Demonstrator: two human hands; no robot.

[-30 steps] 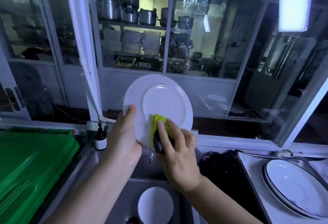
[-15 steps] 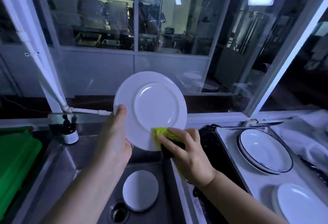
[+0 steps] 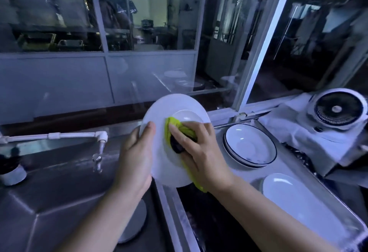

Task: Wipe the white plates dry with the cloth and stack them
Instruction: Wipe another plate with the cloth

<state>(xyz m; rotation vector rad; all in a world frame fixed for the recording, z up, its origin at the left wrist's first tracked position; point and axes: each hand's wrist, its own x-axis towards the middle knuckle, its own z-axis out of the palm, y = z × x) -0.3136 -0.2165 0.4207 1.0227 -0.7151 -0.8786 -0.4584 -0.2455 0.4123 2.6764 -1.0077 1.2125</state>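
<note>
**Plate held on edge over the sink, cloth pressed to its face**

The fingers (image 3: 180,135) of the right hand (image 3: 201,152) are bent over a bunched yellow-green cloth (image 3: 177,125) and press it flat against the face of the white plate (image 3: 173,108). A dark patch shows under the fingertips, but what it is cannot be told. A tail of the cloth hangs out below the heel of that hand.

The left hand (image 3: 135,164) lays its thumb on the plate's face just inside the left rim. Its other fingers pass behind the plate and are hidden, so the hand grips the plate by its edge. The plate is tilted up, close to upright, in the air above the right rim of the steel sink (image 3: 49,192).

- **In the sink:** a round pale dish (image 3: 135,225) lies flat on the bottom, partly covered by the left forearm.
- **Over the sink's back edge:** a white pipe tap (image 3: 99,146) hangs down.
- **At the sink's far left:** a dark bottle (image 3: 12,170) with a white base.
- **Right of the sink:** a metal tray (image 3: 354,229) carries a stack of blue-rimmed plates (image 3: 249,146) at its far end and a plain white dish (image 3: 294,200) at its near end.
- **Farther right of the sink:** a round white fan (image 3: 336,110) rests on a white sheet (image 3: 294,132).
</note>
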